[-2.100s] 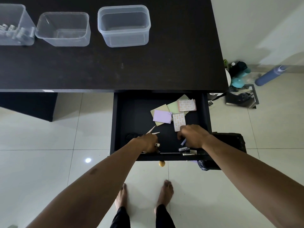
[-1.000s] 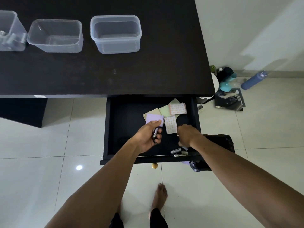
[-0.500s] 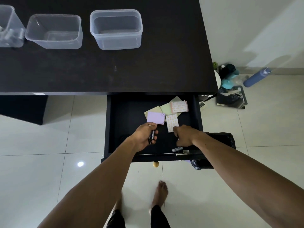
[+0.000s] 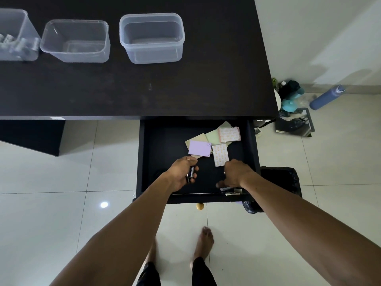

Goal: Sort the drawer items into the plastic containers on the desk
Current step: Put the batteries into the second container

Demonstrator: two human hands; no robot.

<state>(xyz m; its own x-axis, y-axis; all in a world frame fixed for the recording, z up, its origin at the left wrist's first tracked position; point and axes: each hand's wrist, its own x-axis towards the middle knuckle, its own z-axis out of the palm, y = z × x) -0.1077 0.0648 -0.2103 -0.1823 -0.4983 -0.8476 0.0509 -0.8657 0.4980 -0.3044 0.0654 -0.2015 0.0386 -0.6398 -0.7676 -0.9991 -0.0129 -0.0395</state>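
Sorting is, in our judgement, partly done: the clear plastic container at far left [image 4: 16, 36] holds small pale cylinders, while the clear tub [image 4: 76, 41] and lidless box [image 4: 152, 38] look empty. Our left hand [image 4: 182, 172] is closed round a dark battery [image 4: 190, 174]; our right hand [image 4: 235, 175] reaches dark small items [image 4: 227, 188] by the black drawer [image 4: 140, 162] front, grip unclear. Pastel paper notes [image 4: 200, 148] remain. Nothing obstructs the desk.

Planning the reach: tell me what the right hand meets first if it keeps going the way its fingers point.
Probably the small dark item by the drawer's front wall: the right hand points its fingers down-left at it and may already touch it.
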